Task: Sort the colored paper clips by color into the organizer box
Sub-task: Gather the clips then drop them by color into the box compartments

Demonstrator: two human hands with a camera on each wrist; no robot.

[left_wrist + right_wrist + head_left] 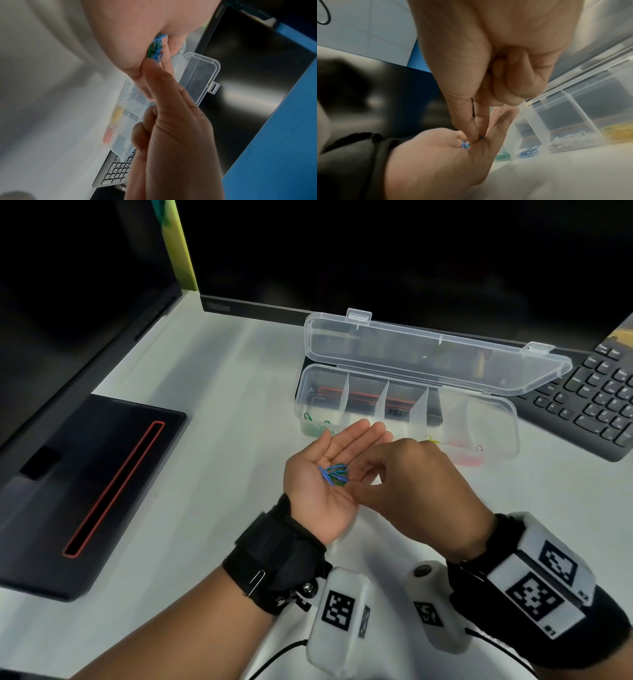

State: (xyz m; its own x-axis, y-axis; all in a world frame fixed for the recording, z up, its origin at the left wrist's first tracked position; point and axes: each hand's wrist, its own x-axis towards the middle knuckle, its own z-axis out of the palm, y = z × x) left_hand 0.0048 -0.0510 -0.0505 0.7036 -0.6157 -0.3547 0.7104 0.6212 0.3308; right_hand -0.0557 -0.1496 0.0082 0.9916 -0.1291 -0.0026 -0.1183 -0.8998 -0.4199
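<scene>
**A:** White desk [205, 392] is the work surface, with dark monitors behind. What is nearest to us?

**B:** Nearest are the two wrists with their black straps. Just beyond them the left hand [330, 474] lies palm up above the desk, fingers straight and relaxed. A small bunch of paper clips [334, 473], blue with some green, rests in the middle of the palm.

**A:** And the right hand?

**B:** The right hand [407, 484] comes from the right, its back turned up. In the right wrist view its thumb and forefinger are pressed together on the palm, and they seem to pinch one blue clip [482, 137] at the edge of the bunch. The other fingers are curled in.

**A:** So which step is this?

**B:** I judge it is picking one clip out of the palm, before dropping it by color.

**A:** Where must it go?

**B:** Farther away stands the organizer box [493, 409], lid open and leaning back. From left to right I see green clips [317, 428] in the first compartment, then blue, then white ones, then yellow clips [117, 114], and red clips [469, 455] at the right end. A keyboard [603, 402] is at the far right.

**A:** What does the next move need?

**B:** Probably to lift the blue clip free without dragging the tangled ones, then carry it to the blue compartment.
</scene>
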